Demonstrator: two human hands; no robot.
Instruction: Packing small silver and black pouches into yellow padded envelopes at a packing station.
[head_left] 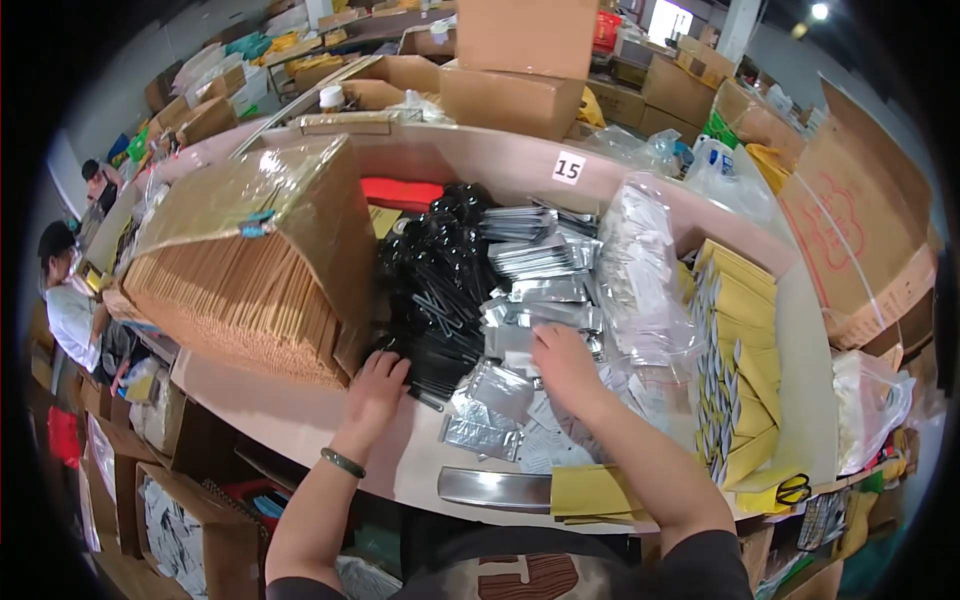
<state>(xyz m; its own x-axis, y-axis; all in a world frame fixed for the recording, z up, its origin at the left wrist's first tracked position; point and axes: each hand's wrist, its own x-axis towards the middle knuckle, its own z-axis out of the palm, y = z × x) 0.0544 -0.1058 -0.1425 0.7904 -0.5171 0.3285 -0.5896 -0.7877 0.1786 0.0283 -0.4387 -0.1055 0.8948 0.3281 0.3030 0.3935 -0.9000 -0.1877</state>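
My left hand (pixel 378 388) lies at the near left edge of a pile of black glossy things with round heads and thin handles (pixel 440 270). Its fingers are slightly apart, and nothing shows in them. My right hand (pixel 565 365) reaches over flat silver packets (pixel 545 260), fingers bent and tips pressed together on a silver packet (pixel 515 338); the grip itself is partly hidden. Nearer to me lie clear and silver pouches (pixel 490 400) and white printed slips (pixel 555 440). Right of the silver stacks is a plastic bag of white pieces (pixel 640 260).
At left, an open carton (pixel 250 205) holds tightly packed brown sheets (pixel 235 315). Yellow envelopes (pixel 738 370) stand in rows at right. Along the front edge lie a metal strip (pixel 495 488), more yellow envelopes (pixel 595 493) and scissors (pixel 793 489). Cartons surround the table; two people are at far left.
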